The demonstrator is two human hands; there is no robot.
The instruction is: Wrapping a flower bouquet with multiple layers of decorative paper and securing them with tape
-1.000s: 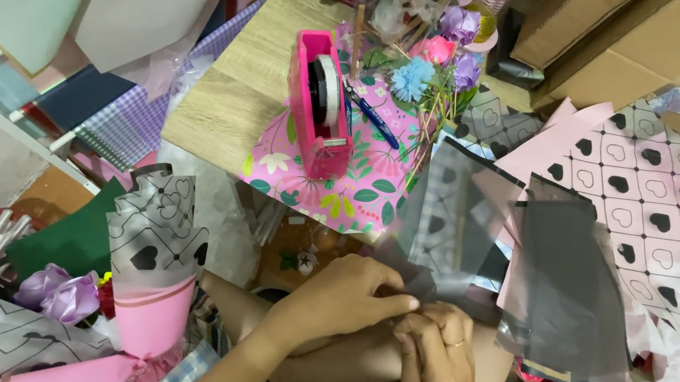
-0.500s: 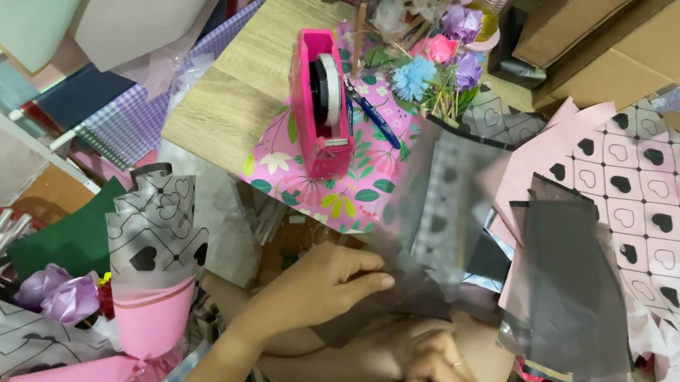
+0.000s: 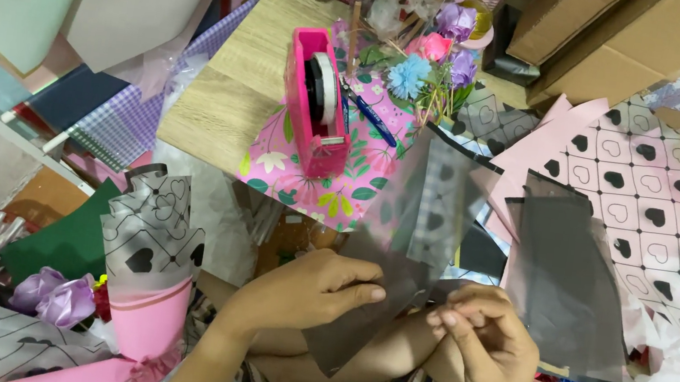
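Both hands pinch the translucent grey plastic sheet [image 3: 402, 250] over the lap: left hand [image 3: 306, 290] on its lower edge, right hand [image 3: 482, 338] beside. Looks thin, floppy, slippery; best gripped at edges.

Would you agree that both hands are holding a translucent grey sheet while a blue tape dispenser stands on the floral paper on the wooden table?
Not quite: the tape dispenser is pink, not blue, as the head view shows. The rest holds: the left hand and right hand hold the translucent grey sheet, and the dispenser stands on the floral paper on the wooden table.
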